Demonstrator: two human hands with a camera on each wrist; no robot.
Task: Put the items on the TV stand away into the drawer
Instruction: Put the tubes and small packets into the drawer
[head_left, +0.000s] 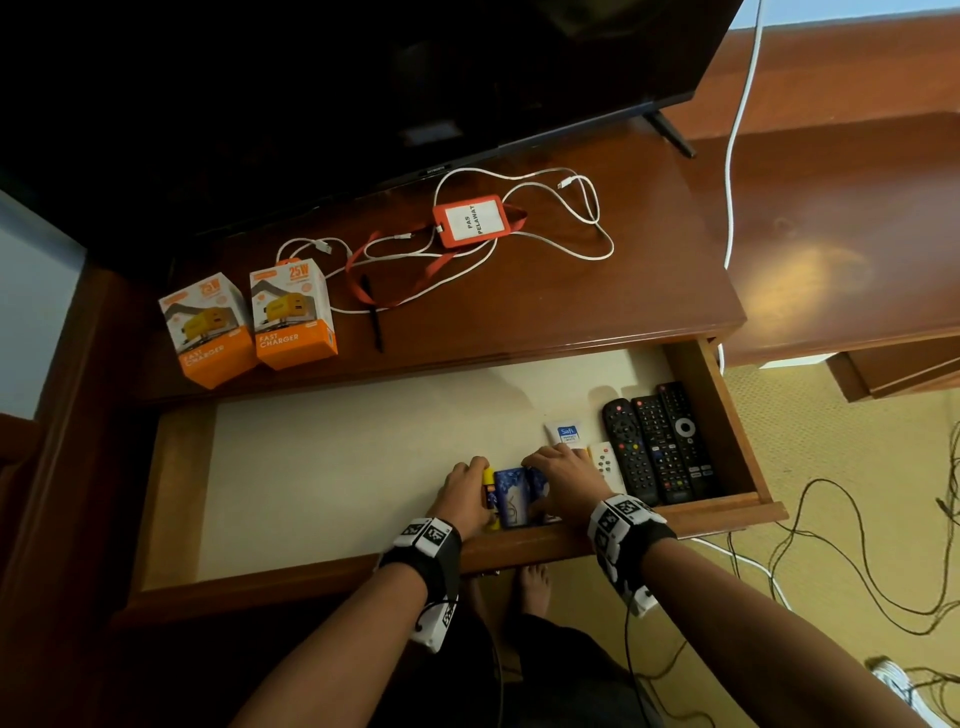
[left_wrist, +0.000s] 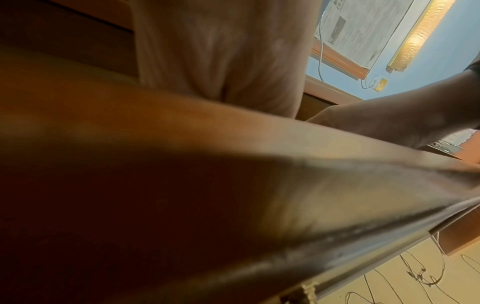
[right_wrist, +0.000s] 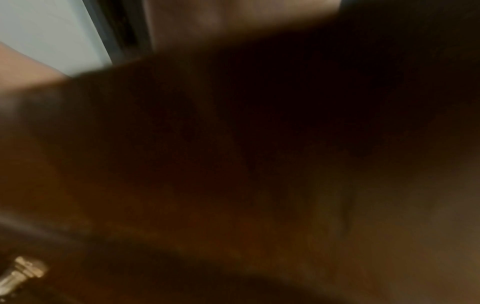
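Dark-stained wood frames the scene: we see the drawer (head_left: 337, 467) of the TV stand (head_left: 597, 312) standing wide open, both hands at its front edge. The left hand (head_left: 465, 491) curls round a yellow stick (head_left: 488, 477), which sits on the pale liner just beside a blue packet (head_left: 511, 496). The right hand (head_left: 563, 478) arches over a second blue packet (head_left: 538, 482), fingers at its far edge and thumb at the near one. Further right in the drawer lie a white tube (head_left: 565, 434), a small white remote (head_left: 605, 460) and three black remotes (head_left: 662, 447), side by side against the right wall. On the stand's top, beneath the television (head_left: 363, 78), we count two orange-and-white charger boxes (head_left: 293, 314) at the left, a red badge holder (head_left: 475, 221) with its lanyard (head_left: 374, 280), and looped white cables (head_left: 592, 255). Black wires (head_left: 831, 545) trail over the carpet (head_left: 805, 441) at the right. The wrist views are blurred, filled mostly with wood seen close up.
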